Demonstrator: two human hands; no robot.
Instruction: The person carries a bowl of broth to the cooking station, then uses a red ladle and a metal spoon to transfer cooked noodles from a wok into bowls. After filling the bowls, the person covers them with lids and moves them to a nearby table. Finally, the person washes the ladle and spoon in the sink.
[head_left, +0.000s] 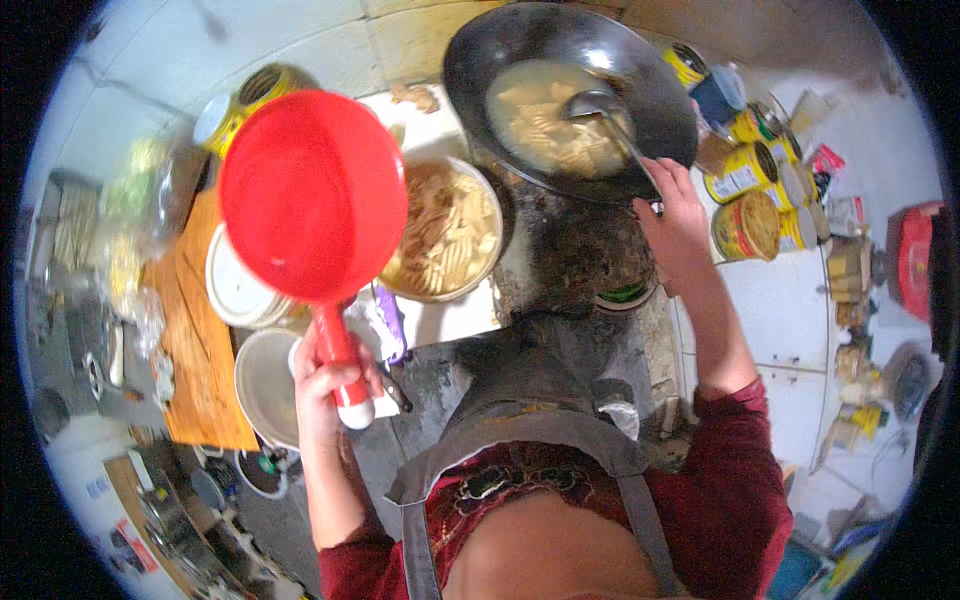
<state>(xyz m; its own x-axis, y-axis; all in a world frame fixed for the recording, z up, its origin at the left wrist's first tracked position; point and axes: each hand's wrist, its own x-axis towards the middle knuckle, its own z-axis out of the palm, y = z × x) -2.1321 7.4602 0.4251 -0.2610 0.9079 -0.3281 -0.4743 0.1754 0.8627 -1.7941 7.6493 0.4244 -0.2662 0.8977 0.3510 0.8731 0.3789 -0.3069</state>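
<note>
My left hand (330, 375) grips the handle of a red plastic water ladle (315, 199), whose round bowl faces up and partly covers a basin behind it. With my right hand (675, 214) I hold the handle of a metal cooking ladle (600, 109) at the near right rim of a black wok (660, 127). The ladle's head rests among pale, ridged food slices (551, 127) in cloudy liquid. Beside the wok, the basin (491, 274) holds more ridged slices (442, 232) and browner pieces.
Several yellow-labelled cans (742, 172) crowd the counter right of the wok. At left are a wooden board (195, 337), a white lid (236, 281) and a pale bucket (262, 375). A purple-handled item (388, 322) lies near the basin. Below the wok is a dark stove surface (570, 247).
</note>
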